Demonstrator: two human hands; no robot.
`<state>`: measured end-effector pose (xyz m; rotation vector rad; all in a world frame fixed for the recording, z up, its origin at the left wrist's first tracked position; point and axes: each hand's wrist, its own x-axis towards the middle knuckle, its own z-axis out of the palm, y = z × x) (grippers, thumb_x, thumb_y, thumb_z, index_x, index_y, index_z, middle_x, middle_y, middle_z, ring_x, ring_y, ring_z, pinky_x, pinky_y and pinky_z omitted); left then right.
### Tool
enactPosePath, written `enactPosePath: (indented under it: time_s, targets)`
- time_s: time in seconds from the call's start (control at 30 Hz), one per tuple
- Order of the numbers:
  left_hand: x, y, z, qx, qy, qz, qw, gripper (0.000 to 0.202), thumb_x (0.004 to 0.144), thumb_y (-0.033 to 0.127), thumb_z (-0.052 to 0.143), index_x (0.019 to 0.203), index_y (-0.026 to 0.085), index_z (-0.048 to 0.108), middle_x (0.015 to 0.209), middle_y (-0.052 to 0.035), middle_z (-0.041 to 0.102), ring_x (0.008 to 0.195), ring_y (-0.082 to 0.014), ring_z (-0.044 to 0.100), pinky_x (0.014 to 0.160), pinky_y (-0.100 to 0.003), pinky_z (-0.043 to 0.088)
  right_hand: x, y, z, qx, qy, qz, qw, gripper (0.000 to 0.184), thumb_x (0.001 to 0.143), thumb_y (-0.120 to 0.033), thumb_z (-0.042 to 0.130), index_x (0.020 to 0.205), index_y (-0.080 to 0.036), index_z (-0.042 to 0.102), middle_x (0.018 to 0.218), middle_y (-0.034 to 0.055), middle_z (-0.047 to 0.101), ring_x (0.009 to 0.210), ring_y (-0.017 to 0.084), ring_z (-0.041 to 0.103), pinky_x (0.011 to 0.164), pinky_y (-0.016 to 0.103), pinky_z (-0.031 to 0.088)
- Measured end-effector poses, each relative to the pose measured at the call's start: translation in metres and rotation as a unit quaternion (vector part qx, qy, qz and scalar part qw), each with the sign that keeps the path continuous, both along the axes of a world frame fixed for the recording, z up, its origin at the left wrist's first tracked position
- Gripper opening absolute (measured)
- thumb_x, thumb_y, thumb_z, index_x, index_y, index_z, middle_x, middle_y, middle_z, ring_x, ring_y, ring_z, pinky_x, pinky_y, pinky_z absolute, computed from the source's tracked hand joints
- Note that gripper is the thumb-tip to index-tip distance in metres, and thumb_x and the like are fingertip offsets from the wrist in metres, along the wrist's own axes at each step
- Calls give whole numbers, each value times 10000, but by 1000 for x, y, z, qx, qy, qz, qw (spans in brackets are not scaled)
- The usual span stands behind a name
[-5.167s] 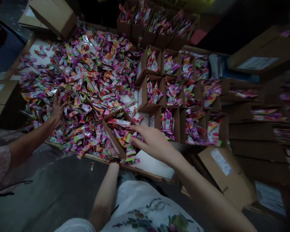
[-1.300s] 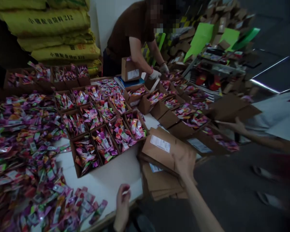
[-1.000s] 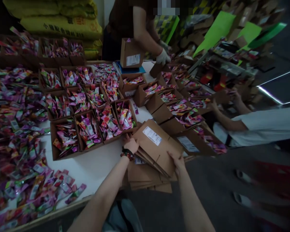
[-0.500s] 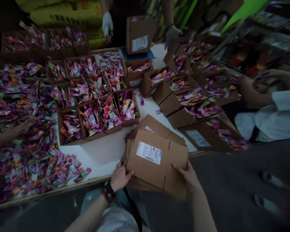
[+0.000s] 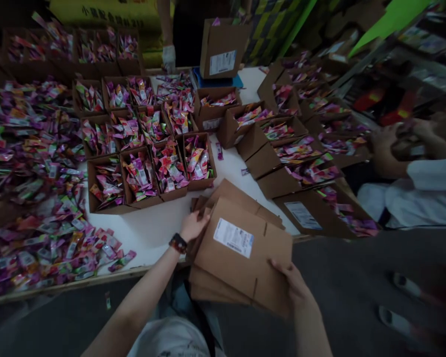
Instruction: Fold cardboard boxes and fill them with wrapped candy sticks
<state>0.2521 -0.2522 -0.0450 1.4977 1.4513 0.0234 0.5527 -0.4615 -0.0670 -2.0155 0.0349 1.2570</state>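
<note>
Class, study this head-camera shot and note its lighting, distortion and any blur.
In the head view, light is dim; the white table is brightest; wide-angle distortion bends its front edge; the flat cardboard cartons look sharp, a co-worker's hand at right looks soft.

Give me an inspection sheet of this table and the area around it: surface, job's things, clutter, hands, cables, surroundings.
Surface: white table with a wooden front edge.
Job's things: stack of flattened cardboard boxes; open boxes of sachets beside it.
Clutter: heap of loose sachets at left; one sachet on the floor.
Hands: left hand on the stack's left side; right hand gripping its near edge.
Cables: nothing seen.
Surroundings: co-worker's hands at right; gloved hand across the table; yellow sacks behind.
</note>
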Motion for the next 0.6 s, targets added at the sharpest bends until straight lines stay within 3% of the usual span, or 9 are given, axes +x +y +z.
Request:
enactPosePath:
  time_s: [0.1, 0.17, 0.23, 0.3, 0.37, 0.47, 0.6]
  targets:
    - [-31, -52, 17, -22, 8, -27, 999, 445, 897, 507, 483, 974, 131, 707, 954, -137, 735, 906, -270, 679, 760, -312, 471, 6, -23, 12, -31, 8, 3, 999, 663, 370, -349, 890, 958, -204, 620, 870, 96, 753, 723, 299, 716, 655, 422, 595]
    - [-48, -75, 22, -38, 29, -15, 999, 407, 891, 478, 493, 1003, 142, 694, 944, -121, 733, 892, -256, 673, 757, -305, 467, 4, -25, 18, -47, 14, 11, 999, 634, 382, -349, 890, 940, -201, 628, 898, 118, 752, 740, 308, 717, 659, 426, 594]
    - [-55, -85, 20, -56, 59, 12, 997, 429, 897, 431, 488, 1150, 122, 643, 1049, -140, 713, 965, -266, 661, 821, -322, 472, -3, -11, 20, -53, 30, 18, 998, 618, 399, -342, 894, 936, -193, 627, 917, 125, 750, 743, 293, 714, 660, 410, 593]
    - [-54, -84, 13, -62, 95, 43, 993, 524, 925, 387, 434, 1316, 51, 530, 1209, -208, 642, 1118, -301, 609, 932, -366, 453, -12, 15, 20, -43, 45, 33, 998, 627, 415, -315, 897, 961, -187, 618, 928, 116, 747, 737, 267, 707, 649, 383, 591]
    - [-46, -76, 4, -55, 124, 94, 986, 639, 950, 382, 374, 1459, -3, 336, 1438, -280, 429, 1350, -354, 415, 1069, -445, 365, -19, 46, 16, -14, 62, 66, 996, 638, 439, -289, 892, 1002, -187, 609, 968, 108, 742, 767, 245, 703, 656, 356, 588]
    - [-31, -55, -10, -63, 114, 156, 979, 762, 977, 476, 250, 1536, 0, 49, 1579, -273, 123, 1483, -342, 120, 1167, -484, 234, -25, 85, 9, 31, 74, 109, 991, 656, 478, -272, 878, 1068, -197, 599, 1079, 105, 720, 873, 235, 694, 718, 345, 590]
    - [-19, -27, -23, -98, 84, 165, 978, 864, 942, 596, 267, 1538, 32, -3, 1587, -256, 97, 1495, -289, 64, 1203, -415, 171, -21, 114, 3, 107, 29, 142, 984, 837, 474, -267, 879, 1238, -240, 539, 1216, 78, 671, 986, 231, 667, 791, 352, 581]
